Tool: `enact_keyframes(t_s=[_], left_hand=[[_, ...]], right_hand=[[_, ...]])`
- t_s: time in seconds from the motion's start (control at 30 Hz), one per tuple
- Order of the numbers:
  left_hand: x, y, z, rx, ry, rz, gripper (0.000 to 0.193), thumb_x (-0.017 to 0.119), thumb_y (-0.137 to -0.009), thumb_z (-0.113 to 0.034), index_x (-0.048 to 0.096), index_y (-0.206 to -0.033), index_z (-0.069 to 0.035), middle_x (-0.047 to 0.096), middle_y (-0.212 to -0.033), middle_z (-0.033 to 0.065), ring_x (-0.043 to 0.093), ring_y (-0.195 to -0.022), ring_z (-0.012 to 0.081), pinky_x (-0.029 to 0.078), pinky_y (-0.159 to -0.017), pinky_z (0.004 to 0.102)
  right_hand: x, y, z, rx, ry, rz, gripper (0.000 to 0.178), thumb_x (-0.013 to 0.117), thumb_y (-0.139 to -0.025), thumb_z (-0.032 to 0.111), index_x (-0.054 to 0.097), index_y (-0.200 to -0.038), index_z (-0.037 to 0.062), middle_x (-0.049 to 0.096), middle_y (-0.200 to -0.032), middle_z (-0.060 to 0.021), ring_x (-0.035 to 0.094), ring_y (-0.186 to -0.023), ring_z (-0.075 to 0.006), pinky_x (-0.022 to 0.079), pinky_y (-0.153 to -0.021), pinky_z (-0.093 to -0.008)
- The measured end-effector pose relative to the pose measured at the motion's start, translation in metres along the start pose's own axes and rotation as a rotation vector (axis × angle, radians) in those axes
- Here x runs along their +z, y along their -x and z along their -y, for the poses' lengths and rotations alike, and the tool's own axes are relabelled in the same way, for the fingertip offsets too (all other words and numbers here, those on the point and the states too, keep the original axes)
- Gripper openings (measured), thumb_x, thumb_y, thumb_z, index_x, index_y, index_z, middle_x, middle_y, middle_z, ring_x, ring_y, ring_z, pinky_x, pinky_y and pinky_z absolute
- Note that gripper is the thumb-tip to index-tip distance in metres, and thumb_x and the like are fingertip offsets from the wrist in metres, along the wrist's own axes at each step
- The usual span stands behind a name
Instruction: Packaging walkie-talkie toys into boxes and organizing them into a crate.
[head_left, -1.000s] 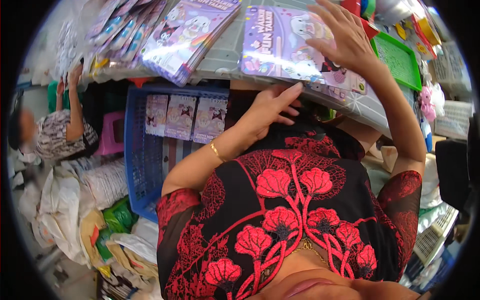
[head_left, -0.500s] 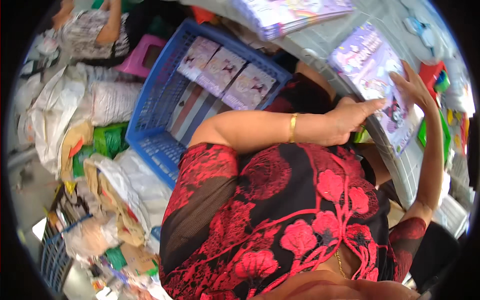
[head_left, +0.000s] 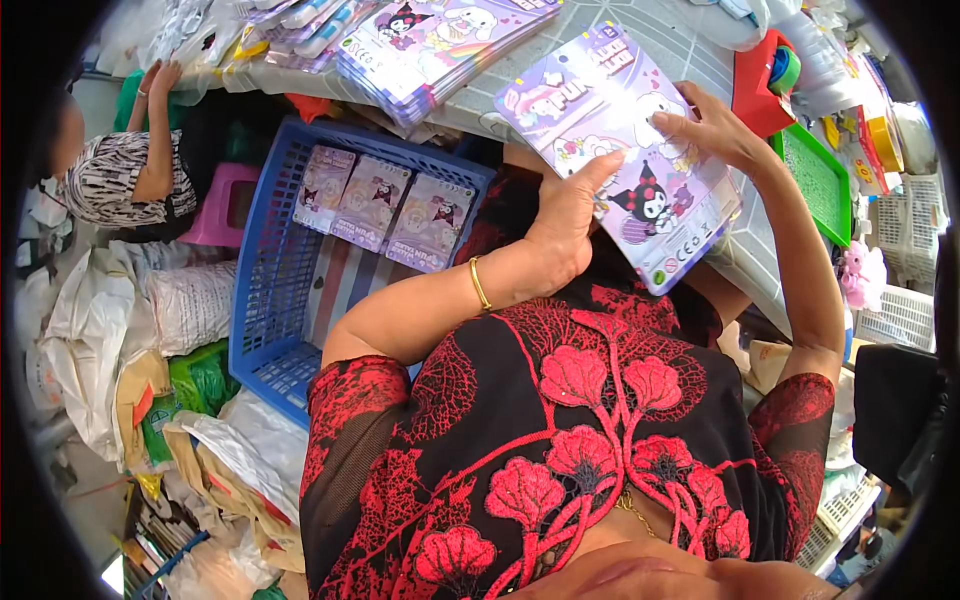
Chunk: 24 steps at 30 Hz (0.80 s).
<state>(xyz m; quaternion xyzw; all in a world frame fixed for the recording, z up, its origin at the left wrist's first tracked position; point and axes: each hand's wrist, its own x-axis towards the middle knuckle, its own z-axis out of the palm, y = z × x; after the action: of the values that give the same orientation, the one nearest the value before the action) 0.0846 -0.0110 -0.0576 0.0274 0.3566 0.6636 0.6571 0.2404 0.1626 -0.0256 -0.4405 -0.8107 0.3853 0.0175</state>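
Both my hands grip a flat purple cartoon-printed card pack (head_left: 645,205), held tilted in front of my chest by the table's edge. My left hand (head_left: 572,215) has its thumb on the printed face along the near left side, its other fingers hidden underneath. My right hand (head_left: 715,130) grasps the far right side, thumb pressed on the face. Layered edges show at the pack's lower right; whether it is one pack or several, I cannot tell. A stack of similar card packs (head_left: 440,50) lies on the table beyond.
A blue plastic basket (head_left: 258,260) at my left holds similar packs (head_left: 375,200). The grey table (head_left: 750,240) carries a red box (head_left: 762,85) and a green tray (head_left: 815,185). Bags (head_left: 100,340) crowd the left floor. Another person (head_left: 130,180) sits by a pink stool (head_left: 222,205).
The view has swung to the right. My hands have drawn the card pack off the tabletop towards my body, and its printed face now tilts up towards me.
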Motion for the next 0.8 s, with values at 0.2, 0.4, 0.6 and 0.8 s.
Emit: enact_keyframes(t_s=[0.2, 0.4, 0.6, 0.8], left_hand=[[0.001, 0.016, -0.027, 0.146, 0.018, 0.073, 0.035, 0.068, -0.079, -0.005, 0.056, -0.112, -0.002, 0.064, -0.101, 0.0061, 0.063, -0.092, 0.0173, 0.053, -0.082, 0.0319], [-0.02, 0.056, -0.096, 0.457, 0.0, 0.17, 0.022, 0.064, -0.082, -0.01, 0.062, -0.1, 0.0, 0.066, -0.096, 0.0078, 0.064, -0.091, 0.0193, 0.05, -0.089, 0.0351], [-0.104, 0.1, -0.136, 0.581, 0.279, -0.134, 0.029, 0.065, -0.08, -0.007, 0.06, -0.108, -0.002, 0.066, -0.101, 0.01, 0.064, -0.096, 0.0239, 0.05, -0.093, 0.039], [-0.195, 0.139, -0.127, 0.582, 0.39, -0.253, 0.043, 0.067, -0.081, -0.008, 0.056, -0.121, -0.001, 0.063, -0.117, 0.0133, 0.061, -0.109, 0.0272, 0.046, -0.102, 0.0437]], right_hand=[[0.0, 0.0, 0.022, -0.077, -0.146, -0.048, 0.085, 0.069, -0.075, 0.056, 0.047, -0.133, -0.0022, 0.063, -0.112, -0.0184, 0.061, -0.102, -0.0254, 0.047, -0.09, -0.0358], [-0.01, 0.015, 0.142, -0.546, 0.027, -0.267, 0.071, 0.067, -0.08, 0.049, 0.053, -0.127, -0.0027, 0.063, -0.113, -0.0173, 0.061, -0.105, -0.0264, 0.046, -0.088, -0.0364], [0.026, -0.027, 0.23, -0.588, -0.074, 0.236, 0.066, 0.057, -0.089, 0.052, 0.049, -0.133, 0.0034, 0.058, -0.122, -0.0182, 0.054, -0.112, -0.0239, 0.043, -0.093, -0.0339], [0.08, -0.113, 0.266, -0.808, 0.294, 0.195, 0.056, 0.052, -0.091, 0.049, 0.053, -0.128, 0.0068, 0.059, -0.12, -0.0181, 0.056, -0.111, -0.0303, 0.044, -0.093, -0.0399]])
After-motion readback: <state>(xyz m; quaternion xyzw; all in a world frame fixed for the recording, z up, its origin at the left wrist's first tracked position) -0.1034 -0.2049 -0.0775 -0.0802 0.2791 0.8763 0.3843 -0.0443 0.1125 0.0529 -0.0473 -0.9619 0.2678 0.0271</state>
